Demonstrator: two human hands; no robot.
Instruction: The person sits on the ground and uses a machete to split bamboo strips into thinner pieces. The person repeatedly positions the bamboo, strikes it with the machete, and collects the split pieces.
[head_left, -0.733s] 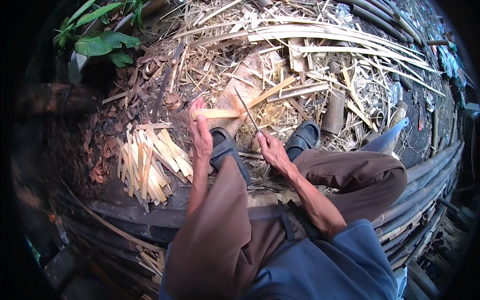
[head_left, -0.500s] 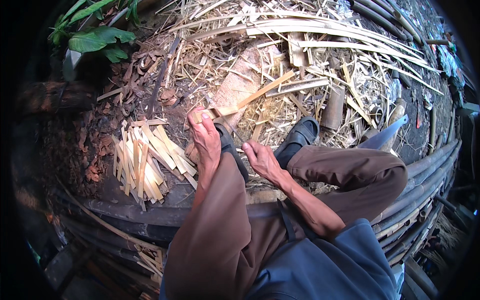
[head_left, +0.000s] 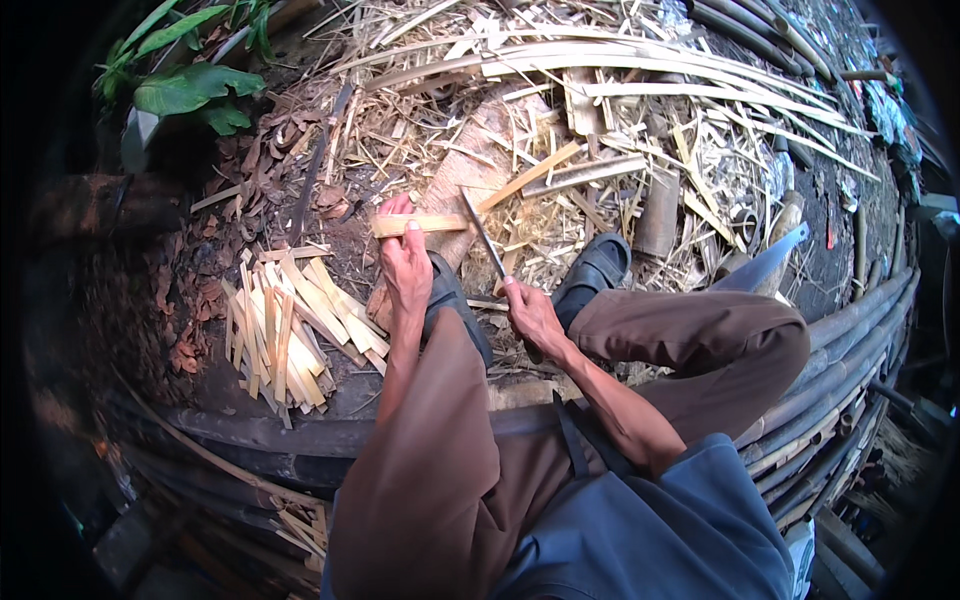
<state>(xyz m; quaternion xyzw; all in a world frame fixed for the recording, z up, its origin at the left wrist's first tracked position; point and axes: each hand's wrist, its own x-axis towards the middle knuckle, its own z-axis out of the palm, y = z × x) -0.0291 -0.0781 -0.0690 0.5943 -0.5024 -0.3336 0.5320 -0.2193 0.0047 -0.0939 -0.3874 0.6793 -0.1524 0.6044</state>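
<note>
My left hand (head_left: 407,268) pinches a short, flat bamboo strip (head_left: 435,224), its thumb on top, above my left shoe. To the right, my right hand (head_left: 535,315) is closed round a knife, whose narrow dark blade (head_left: 484,236) points up and away, its tip near the strip's right end. The knife's handle is mostly hidden in the fist. Just beyond the blade, a longer bamboo strip (head_left: 530,176) slants away to the right over a reddish-brown slab of wood (head_left: 465,165). A pile of short, pale bamboo slats (head_left: 280,330) lies left of my left hand.
Shavings and offcuts cover the ground ahead. Long split bamboo strips (head_left: 640,62) arch across the far side. A handsaw (head_left: 765,265) and a bamboo tube piece (head_left: 657,215) lie at the right. Bamboo poles (head_left: 850,330) run along the near and right edges. Leafy plants (head_left: 195,90) stand far left.
The short strip, earlier in line with the longer one, is now apart from it and turned level in my left hand. The knife blade, blurred before, now stands clear, pointing up.
</note>
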